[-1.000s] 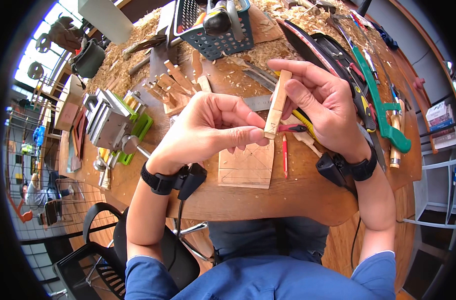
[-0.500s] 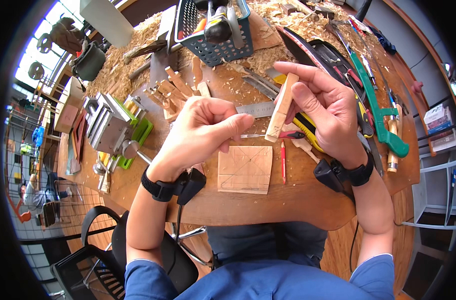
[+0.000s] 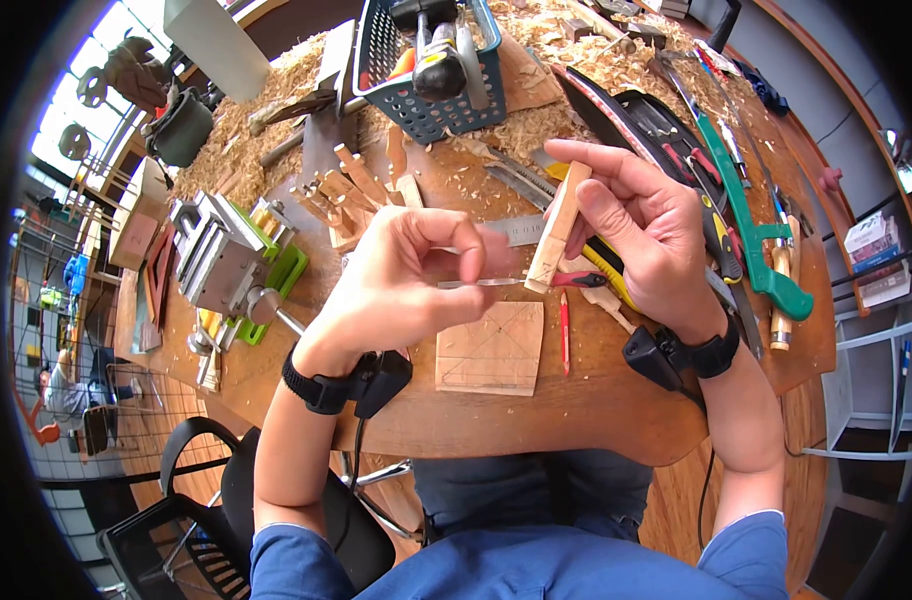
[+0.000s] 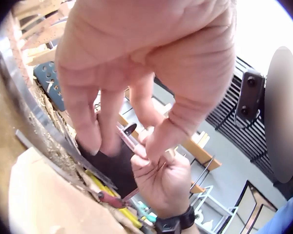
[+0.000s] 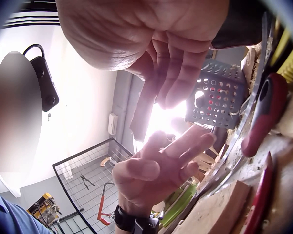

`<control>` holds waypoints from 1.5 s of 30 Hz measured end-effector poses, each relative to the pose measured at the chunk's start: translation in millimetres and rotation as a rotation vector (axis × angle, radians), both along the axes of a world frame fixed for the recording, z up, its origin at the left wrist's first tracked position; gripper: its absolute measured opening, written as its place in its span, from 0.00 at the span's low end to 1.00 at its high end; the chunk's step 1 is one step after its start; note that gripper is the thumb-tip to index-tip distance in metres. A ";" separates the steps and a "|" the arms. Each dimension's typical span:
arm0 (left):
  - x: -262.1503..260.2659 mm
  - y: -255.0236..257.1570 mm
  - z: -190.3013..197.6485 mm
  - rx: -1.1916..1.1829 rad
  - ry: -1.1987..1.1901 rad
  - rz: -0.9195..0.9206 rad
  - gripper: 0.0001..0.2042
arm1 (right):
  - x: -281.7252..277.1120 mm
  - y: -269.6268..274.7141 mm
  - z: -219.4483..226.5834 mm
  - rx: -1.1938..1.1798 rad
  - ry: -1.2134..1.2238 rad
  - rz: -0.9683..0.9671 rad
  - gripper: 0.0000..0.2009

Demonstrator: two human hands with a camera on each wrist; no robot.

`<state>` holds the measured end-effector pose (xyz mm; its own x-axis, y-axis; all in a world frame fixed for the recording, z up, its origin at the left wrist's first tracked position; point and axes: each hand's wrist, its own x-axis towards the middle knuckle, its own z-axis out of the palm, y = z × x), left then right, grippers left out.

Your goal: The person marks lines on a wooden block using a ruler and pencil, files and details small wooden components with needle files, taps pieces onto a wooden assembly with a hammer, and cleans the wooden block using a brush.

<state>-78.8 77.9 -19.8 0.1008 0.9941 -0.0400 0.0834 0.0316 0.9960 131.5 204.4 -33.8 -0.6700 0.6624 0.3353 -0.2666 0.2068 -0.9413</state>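
The right hand (image 3: 661, 245) pinches the stick (image 3: 557, 232) tilted above the table (image 3: 426, 420), while the empty left hand (image 3: 391, 270), fingers loosely bent near its marked lower end, should steady it lightly without covering the marks.

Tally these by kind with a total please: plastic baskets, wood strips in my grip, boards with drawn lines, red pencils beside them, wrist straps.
Plastic basket: 1
Wood strip: 1
Board: 1
Red pencil: 1
Wrist straps: 2
Total: 6

Near the head view's centre, the fingertips of my left hand (image 3: 396, 275) blur; its top edge crops the basket (image 3: 431, 108).
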 end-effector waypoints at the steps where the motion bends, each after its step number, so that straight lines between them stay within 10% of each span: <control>1: 7.2 -0.1 5.7 0.082 0.029 0.029 0.15 | -0.1 -0.2 0.1 -0.006 0.000 -0.003 0.16; 20: 6.8 -1.8 6.3 0.097 -0.294 0.094 0.23 | -0.9 3.7 -0.3 -0.061 0.010 -0.008 0.12; 29: 3.6 4.3 -5.6 0.251 -0.183 0.398 0.15 | 4.6 4.0 -1.8 0.083 -0.240 0.207 0.11; 45: -1.4 9.6 -6.9 0.151 -0.148 0.423 0.14 | 4.3 -1.1 7.9 0.117 -0.380 0.431 0.12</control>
<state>-80.2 87.5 -26.7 -0.3208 0.9427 0.0919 -0.0493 -0.1135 0.9923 135.8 203.3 -25.9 -0.9583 0.2760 0.0733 0.0019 0.2631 -0.9648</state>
